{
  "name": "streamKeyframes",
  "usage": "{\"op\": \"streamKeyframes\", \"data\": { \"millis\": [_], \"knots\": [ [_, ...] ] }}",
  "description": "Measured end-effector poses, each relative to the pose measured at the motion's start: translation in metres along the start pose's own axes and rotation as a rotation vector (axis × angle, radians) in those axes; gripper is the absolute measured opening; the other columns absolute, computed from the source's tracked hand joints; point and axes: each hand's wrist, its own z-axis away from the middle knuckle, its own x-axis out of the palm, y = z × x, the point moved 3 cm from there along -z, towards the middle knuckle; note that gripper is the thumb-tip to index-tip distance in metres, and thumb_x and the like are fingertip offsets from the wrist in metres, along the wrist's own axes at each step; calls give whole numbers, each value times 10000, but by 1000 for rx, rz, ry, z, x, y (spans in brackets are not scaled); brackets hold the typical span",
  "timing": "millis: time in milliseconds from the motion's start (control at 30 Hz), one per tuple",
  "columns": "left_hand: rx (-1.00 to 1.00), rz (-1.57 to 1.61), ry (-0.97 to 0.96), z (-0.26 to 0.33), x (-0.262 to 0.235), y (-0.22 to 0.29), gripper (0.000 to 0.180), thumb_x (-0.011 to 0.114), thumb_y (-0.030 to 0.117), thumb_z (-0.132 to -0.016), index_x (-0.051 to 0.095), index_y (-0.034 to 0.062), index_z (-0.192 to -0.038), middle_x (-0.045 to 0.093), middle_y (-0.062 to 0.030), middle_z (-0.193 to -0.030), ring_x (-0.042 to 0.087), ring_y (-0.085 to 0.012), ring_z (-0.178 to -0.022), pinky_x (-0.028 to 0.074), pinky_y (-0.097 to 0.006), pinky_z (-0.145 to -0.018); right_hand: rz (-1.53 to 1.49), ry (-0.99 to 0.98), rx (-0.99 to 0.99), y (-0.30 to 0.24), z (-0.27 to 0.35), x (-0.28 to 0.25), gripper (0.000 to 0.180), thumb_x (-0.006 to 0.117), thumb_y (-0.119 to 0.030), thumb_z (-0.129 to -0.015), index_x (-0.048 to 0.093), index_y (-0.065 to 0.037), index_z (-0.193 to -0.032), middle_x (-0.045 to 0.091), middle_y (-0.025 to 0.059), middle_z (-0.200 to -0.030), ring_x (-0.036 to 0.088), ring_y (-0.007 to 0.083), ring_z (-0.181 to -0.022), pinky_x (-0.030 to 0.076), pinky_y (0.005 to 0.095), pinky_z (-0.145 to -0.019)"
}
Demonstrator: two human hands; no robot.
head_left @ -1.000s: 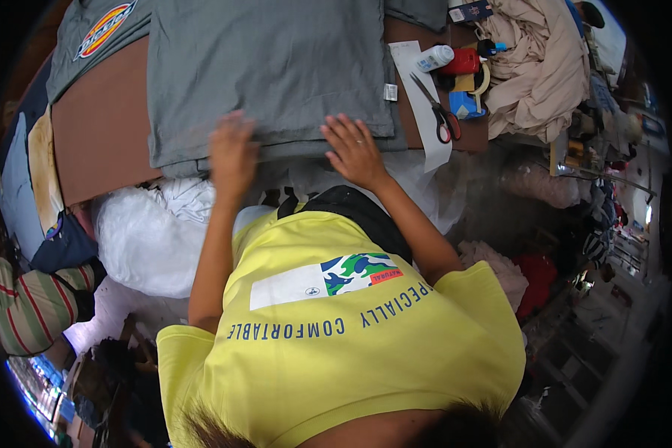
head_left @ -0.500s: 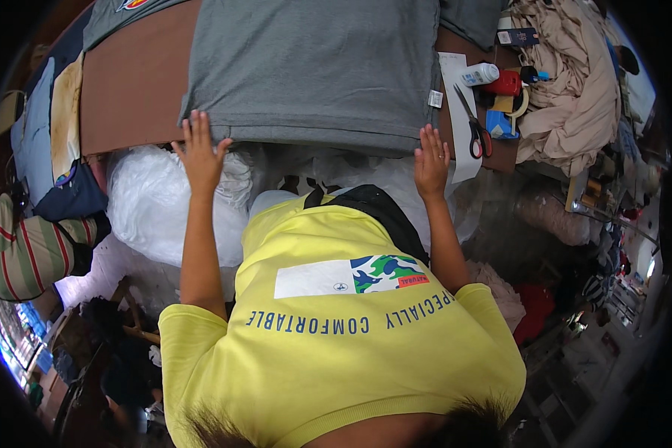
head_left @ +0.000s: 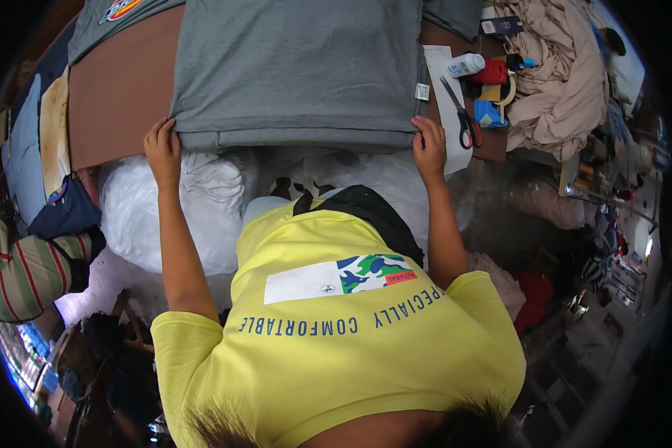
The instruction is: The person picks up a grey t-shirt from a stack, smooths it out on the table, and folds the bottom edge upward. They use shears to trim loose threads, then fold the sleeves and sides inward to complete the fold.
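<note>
A dark grey T-shirt [head_left: 299, 71] lies flat over the table, its hemmed edge toward me and a small white label at its right side. At the hem's left corner, my left hand [head_left: 163, 149] pinches the cloth between thumb and bent fingers. My right hand [head_left: 428, 148] grips the opposite corner of the hem, just below the label. Between the two hands the hem runs nearly straight along the table's front edge.
On the brown table [head_left: 119, 97], right of the shirt, lie black-and-red scissors [head_left: 467, 123], a paper strip [head_left: 455, 153], a white bottle [head_left: 467, 65] and a tape roll [head_left: 509, 93]. Beige cloth [head_left: 560, 82] is heaped beyond. White plastic-wrapped bundles [head_left: 168, 209] sit below the table edge.
My left hand has gone from spread fingers to a pinch on the hem's left corner. The right hand's straight fingers have bent onto the right corner. The whole view has shifted slightly.
</note>
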Motion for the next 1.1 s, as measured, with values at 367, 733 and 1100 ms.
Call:
{"op": "streamKeyframes", "data": {
  "millis": [367,733,1100],
  "knots": [
    [-122,244,-19,-47,3,-12,157,528,133,-866,578,23,-966,585,-126,-879,561,-279,-861,437,-348,-773,-214,136,360,21,-37,5,122,572,-105,-832,630,-69,-933,602,68,-818,525,210,-775,421,296,-703],
    [120,155,137,-53,36,122,300,540,20,-781,564,65,-1076,521,-151,-1163,472,-317,-1106,356,-450,-921,127,79,-132,-55,-82,58,372,527,-175,-842,521,-111,-1209,473,69,-1273,401,274,-1210,323,442,-968],
    [191,-153,-295,-40,62,107,574,433,397,-901,308,114,-1385,277,-53,-1450,240,-217,-1343,173,-487,-1068,193,-349,-125,-79,-66,95,570,420,-408,-905,308,-123,-1386,279,38,-1449,258,218,-1334,203,437,-1071]
  ]
}}
